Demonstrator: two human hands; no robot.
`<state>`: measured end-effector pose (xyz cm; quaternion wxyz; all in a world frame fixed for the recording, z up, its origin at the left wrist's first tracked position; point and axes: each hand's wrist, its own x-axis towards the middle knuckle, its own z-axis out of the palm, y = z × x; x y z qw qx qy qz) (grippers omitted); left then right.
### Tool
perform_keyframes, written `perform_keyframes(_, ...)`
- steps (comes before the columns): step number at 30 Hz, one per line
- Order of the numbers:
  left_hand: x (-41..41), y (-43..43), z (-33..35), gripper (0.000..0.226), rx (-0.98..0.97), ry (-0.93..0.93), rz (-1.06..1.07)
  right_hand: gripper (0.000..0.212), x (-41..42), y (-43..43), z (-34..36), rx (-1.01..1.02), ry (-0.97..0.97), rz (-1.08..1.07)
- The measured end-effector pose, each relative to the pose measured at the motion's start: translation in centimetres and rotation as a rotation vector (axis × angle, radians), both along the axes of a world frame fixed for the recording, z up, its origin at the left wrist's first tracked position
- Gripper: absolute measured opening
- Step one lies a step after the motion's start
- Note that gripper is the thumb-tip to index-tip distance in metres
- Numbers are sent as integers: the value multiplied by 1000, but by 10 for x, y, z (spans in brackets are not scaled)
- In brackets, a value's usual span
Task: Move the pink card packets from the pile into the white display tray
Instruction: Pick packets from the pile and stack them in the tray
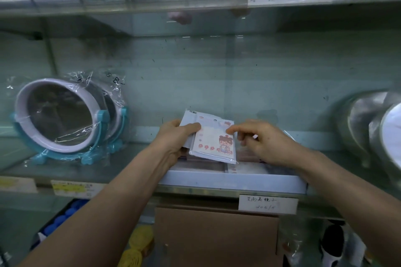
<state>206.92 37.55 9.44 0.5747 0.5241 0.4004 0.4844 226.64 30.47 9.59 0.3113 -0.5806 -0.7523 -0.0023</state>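
Holding a small stack of pink card packets [213, 140] over the white display tray [232, 181] at the centre of the glass shelf [65, 171]. Gripping the stack's left edge with the left hand [175, 138], thumb pressing on the top face, remaining fingers curling underneath. Touching the top packet's upper right corner with the right hand [267, 143]: forefinger extending to the 9 o'clock side, thumb close beside it, other fingers curling loosely; cannot tell whether pinching or only resting. Showing on the top packet a cartoon figure and a row of red flowers, under a clear sleeve. Tilting the stack slightly, lower right corner pointing toward 5 o'clock. Lying flat in the tray beneath the hands, more packets [245, 167], blurred. Standing at 9 o'clock from the tray, well apart, two round mirrors [60, 115] on blue stands, wrapped in clear film. Hanging on the shelf edge at 6 o'clock, a handwritten label [268, 204]. Sitting below it, a brown cardboard box [214, 236].
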Motion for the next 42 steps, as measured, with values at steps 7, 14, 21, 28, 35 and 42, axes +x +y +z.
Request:
perform_keyframes(7,5,-5,1,13,-5,48,-37,44,-10,-17,7,239,-535,82)
perform_keyframes(14,5,4,-4,22,214,173,95,17,-14,-40,44,233,-596,-46)
perform_keyframes(21,5,3,-6,32,243,189,100,29,-11,-42,43,-268,-556,-74)
perform_keyframes(28,5,0,-5,23,264,198,76,27,-6,-38,35,-600,-280,-59)
perform_keyframes(35,6,-1,-5,18,219,145,51,17,-3,-26,34,-578,-270,-98)
perform_keyframes(42,6,-5,1,26,111,-46,-41,72,-10,-11,24,-32,-382,-181)
